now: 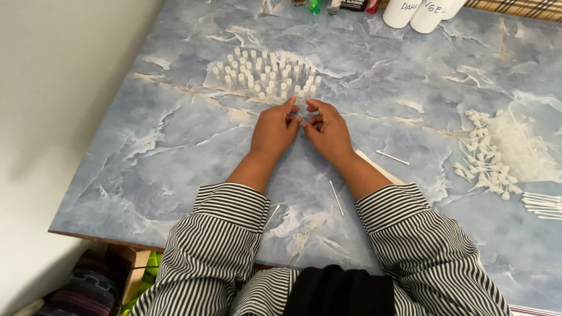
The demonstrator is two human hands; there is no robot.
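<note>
My left hand [275, 129] and my right hand [326, 130] rest close together on the blue marbled table [146, 152], fingertips meeting near the middle. Between the fingertips a tiny white piece seems pinched, too small to identify. Just beyond the hands stands a cluster of several small white upright caps [266, 75] arranged in rows. Both forearms wear black-and-white striped sleeves.
A loose pile of white pointed nozzles [489, 161] lies at the right beside clear plastic bags [530, 146]. Thin white tubes [336, 198] lie near my right forearm, with more of them [541, 205] at the right edge. White bottles [418, 11] and small coloured bottles stand at the far edge.
</note>
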